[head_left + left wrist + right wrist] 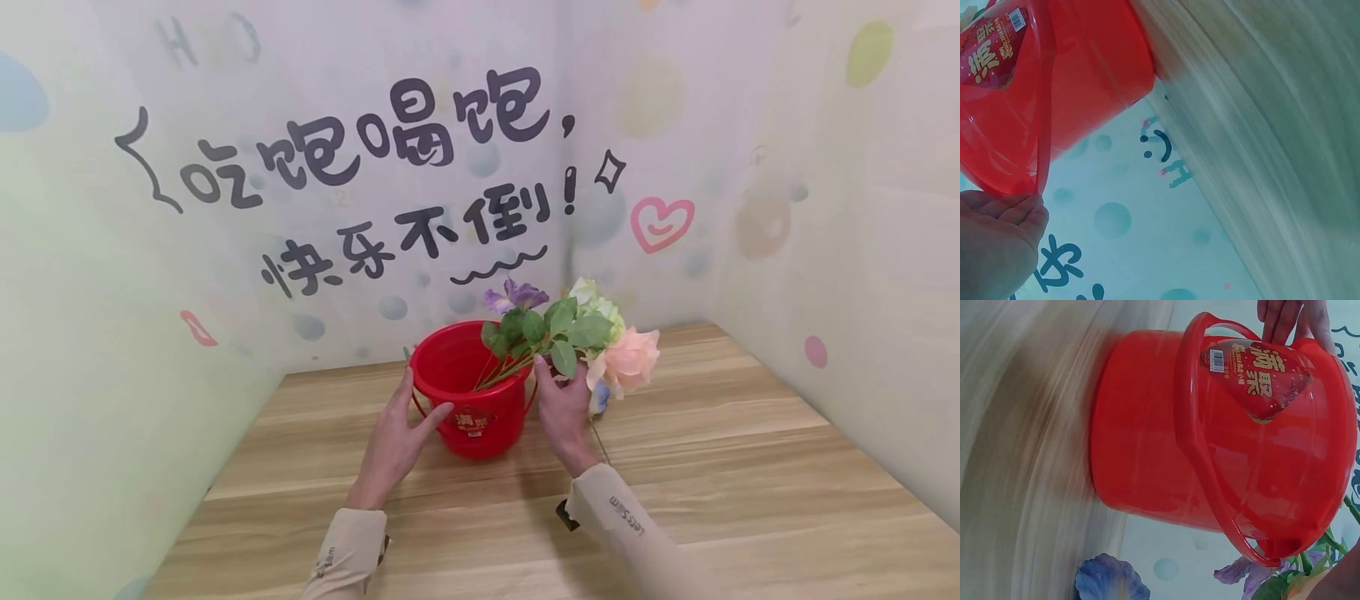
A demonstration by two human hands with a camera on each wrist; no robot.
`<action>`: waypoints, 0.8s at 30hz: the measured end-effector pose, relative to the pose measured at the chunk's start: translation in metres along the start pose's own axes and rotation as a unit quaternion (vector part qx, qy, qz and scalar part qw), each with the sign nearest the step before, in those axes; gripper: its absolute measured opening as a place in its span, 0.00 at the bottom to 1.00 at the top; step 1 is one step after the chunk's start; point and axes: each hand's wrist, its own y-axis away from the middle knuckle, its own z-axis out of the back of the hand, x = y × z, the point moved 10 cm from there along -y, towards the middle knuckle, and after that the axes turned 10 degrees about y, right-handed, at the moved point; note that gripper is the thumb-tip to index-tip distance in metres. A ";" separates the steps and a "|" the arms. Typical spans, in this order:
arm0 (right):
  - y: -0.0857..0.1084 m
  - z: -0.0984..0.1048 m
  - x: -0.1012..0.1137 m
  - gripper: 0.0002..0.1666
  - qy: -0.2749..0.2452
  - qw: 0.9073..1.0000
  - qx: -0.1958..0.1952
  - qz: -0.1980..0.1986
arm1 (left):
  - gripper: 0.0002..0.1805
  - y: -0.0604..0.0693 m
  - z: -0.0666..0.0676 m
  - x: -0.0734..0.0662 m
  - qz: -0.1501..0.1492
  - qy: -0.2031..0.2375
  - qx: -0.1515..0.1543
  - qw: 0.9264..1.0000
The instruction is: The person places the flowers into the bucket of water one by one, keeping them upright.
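Note:
A red plastic bucket (480,429) stands upright on the table, its gold-lettered label facing me. My left hand (393,446) touches its left side near the rim, thumb spread across the front; the left wrist view shows the fingers (1019,209) fairly straight against the rim. Artificial flowers lean out over the right rim, stems inside: a purple bloom (516,296), a pale pink rose (624,360), pale green-white blooms (596,304) and green leaves (590,329). My right hand (566,412) is at the right rim beneath these blooms, its fingers partly hidden by leaves.
A blue flower (599,398) shows low beside my right hand, with a thin stem running below it. The bucket's red handle (1210,481) hangs down along the front. Printed wall panels (360,325) border the wood-grain table (712,467).

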 end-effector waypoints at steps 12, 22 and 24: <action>-0.003 -0.007 0.010 0.19 0.030 0.999 0.013 0.034 | 0.55 0.000 0.000 -0.001 -0.006 0.002 -0.002 1.000; -0.001 -0.014 0.011 0.30 0.023 0.996 0.042 0.070 | 0.55 0.000 0.000 -0.001 -0.010 0.006 -0.001 1.000; 0.000 -0.014 0.010 0.30 0.023 0.996 0.044 0.076 | 0.55 0.000 0.000 -0.001 -0.009 0.005 -0.002 1.000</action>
